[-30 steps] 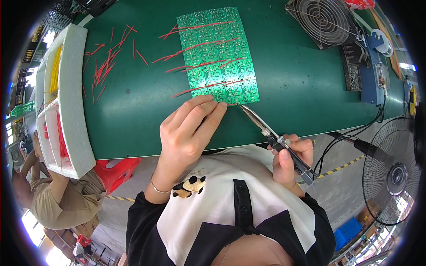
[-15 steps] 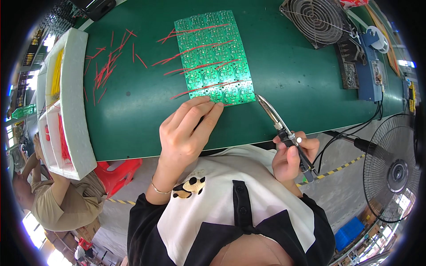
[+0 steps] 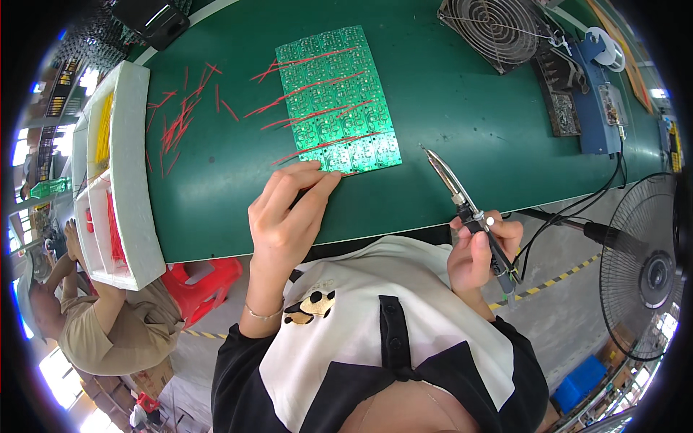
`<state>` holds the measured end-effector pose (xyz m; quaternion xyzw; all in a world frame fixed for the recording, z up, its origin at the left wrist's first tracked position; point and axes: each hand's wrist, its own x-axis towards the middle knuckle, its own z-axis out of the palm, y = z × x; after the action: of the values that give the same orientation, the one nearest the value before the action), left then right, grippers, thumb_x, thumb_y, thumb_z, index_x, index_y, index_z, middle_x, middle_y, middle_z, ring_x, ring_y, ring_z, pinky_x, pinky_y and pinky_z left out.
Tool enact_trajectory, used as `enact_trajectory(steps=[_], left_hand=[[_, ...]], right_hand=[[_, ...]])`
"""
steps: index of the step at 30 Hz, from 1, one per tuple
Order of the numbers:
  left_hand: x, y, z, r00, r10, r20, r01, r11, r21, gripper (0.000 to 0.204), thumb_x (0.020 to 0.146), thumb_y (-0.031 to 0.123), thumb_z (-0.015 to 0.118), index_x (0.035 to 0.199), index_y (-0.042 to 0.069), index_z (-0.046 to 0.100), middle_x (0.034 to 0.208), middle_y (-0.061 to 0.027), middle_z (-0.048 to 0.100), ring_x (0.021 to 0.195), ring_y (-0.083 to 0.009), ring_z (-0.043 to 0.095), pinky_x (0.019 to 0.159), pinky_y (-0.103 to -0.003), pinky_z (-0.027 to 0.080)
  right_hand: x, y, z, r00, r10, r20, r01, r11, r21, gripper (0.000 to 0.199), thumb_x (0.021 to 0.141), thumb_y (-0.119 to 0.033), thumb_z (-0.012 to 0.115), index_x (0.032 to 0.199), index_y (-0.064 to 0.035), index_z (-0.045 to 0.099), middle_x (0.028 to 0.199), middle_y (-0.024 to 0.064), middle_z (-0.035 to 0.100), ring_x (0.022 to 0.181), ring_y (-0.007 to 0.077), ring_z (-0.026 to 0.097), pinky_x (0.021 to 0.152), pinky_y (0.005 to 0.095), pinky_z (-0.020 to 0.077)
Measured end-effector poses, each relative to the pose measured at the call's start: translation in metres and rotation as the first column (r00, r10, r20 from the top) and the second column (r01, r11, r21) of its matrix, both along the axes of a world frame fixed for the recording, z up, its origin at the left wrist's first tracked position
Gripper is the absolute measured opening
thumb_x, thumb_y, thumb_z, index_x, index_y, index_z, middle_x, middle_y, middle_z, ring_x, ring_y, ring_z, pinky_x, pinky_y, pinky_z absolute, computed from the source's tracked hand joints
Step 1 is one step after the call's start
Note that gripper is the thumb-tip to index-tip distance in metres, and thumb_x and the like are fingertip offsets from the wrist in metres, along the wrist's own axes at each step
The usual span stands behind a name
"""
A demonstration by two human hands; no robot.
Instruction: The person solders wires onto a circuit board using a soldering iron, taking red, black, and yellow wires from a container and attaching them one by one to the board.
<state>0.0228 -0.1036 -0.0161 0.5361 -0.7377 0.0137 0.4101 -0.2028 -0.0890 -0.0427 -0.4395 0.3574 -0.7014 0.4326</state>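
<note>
the left hand [image 3: 285,216] lies palm down on the green table [image 3: 447,123], fingers stretched out and held together, their tips resting at the near edge of the green circuit board panel [image 3: 336,101]. it grips nothing; the fingertips seem to press on the panel's near left corner, where a red wire sticks out. the panel lies flat in the middle of the table, with several thin red wires [image 3: 310,86] laid across it, their ends hanging off its left side

the right hand [image 3: 480,252] is closed around the dark handle of a soldering iron [image 3: 465,206], thumb along the shaft. the iron points up and to the left, its metal tip over bare table, just to the right of the panel's near right corner and apart from it. its cable runs off toward the right

left of the panel a scatter of loose red wires [image 3: 177,119] lies on the table, beside a white foam tray [image 3: 126,166] holding yellow and red wires in separate compartments. at the far right edge stand a small grey fan [image 3: 498,29] and a blue device [image 3: 603,108]. a floor fan [image 3: 642,267] stands to the right, below the table. another person [image 3: 79,317] sits at the lower left
</note>
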Motion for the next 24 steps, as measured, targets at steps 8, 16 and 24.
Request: enact_trajectory(steps=[8, 16, 24], left_hand=[[-0.006, -0.005, -0.003, 0.965, 0.063, 0.255, -0.028, 0.990, -0.138, 0.028, 0.052, 0.004, 0.064, 0.079, 0.009, 0.068, 0.074, 0.0004, 0.058, 0.073, -0.0147, 0.059, 0.055, -0.024, 0.049], [-0.004, -0.005, -0.007, 0.978, 0.067, 0.197, -0.035, 0.986, -0.161, 0.028, 0.051, 0.003, 0.063, 0.078, 0.008, 0.068, 0.074, 0.0002, 0.058, 0.074, -0.0140, 0.060, 0.056, -0.024, 0.049], [-0.006, -0.006, -0.005, 0.971, 0.079, 0.227, -0.043, 0.986, -0.158, 0.025, 0.053, 0.005, 0.062, 0.077, 0.008, 0.068, 0.074, 0.0011, 0.058, 0.074, -0.0135, 0.060, 0.055, -0.024, 0.049]], right_hand=[[-0.001, 0.003, -0.001, 0.981, 0.162, -0.103, -0.161, 0.987, 0.014, 0.020, 0.079, -0.003, 0.056, 0.093, 0.0009, 0.042, 0.078, 0.0147, 0.054, 0.066, 0.0143, 0.051, 0.062, 0.0267, 0.0434], [-0.003, 0.005, -0.002, 0.960, 0.255, -0.117, -0.255, 0.967, 0.011, 0.022, 0.079, 0.000, 0.058, 0.093, 0.0019, 0.042, 0.078, 0.0137, 0.053, 0.069, 0.0151, 0.049, 0.069, 0.0286, 0.0407], [-0.003, 0.006, 0.000, 0.939, 0.290, -0.187, -0.282, 0.957, 0.071, 0.021, 0.078, 0.001, 0.059, 0.092, 0.0017, 0.043, 0.080, 0.0137, 0.053, 0.070, 0.0145, 0.048, 0.068, 0.0278, 0.0401]])
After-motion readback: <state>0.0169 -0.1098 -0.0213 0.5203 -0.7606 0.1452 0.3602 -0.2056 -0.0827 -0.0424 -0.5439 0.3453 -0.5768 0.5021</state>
